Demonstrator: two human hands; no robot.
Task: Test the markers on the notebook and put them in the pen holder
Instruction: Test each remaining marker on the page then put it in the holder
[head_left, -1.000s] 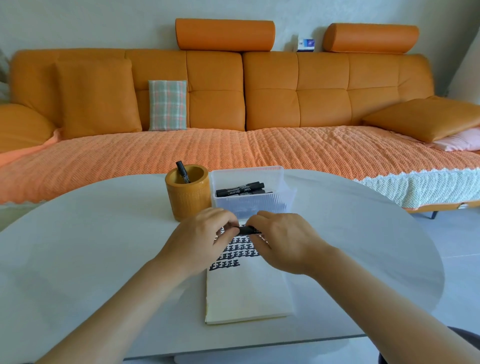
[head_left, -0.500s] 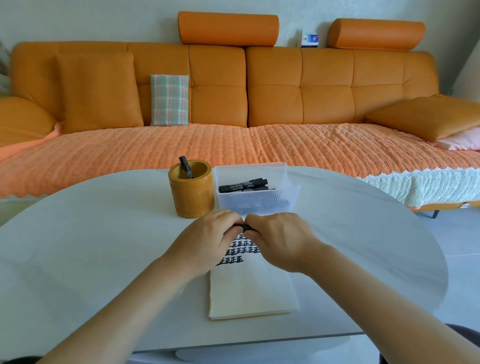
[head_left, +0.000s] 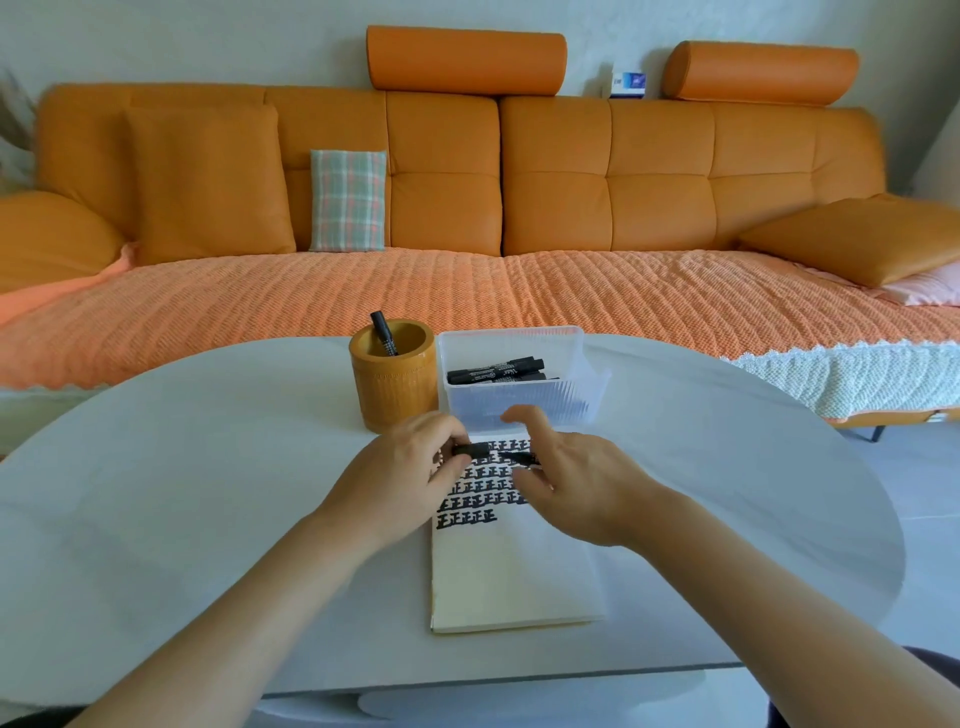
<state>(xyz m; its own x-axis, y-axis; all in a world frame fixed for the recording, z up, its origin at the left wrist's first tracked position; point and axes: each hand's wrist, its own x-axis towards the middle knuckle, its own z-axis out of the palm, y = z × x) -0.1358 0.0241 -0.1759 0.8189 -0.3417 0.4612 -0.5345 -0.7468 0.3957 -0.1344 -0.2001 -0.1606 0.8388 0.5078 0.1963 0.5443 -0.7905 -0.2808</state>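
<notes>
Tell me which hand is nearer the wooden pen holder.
Left. The left hand, pinching a marker cap, is right in front of the pen holder; the right hand, holding the marker, is farther right, in front of the plastic box.

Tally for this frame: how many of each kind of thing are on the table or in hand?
Markers: 4 visible (1 holder marker, 2 box markers, 1 held marker with its cap off)
Pen holder: 1
Clear box: 1
Notebook: 1
Total: 7; the box may hide more markers.
</notes>
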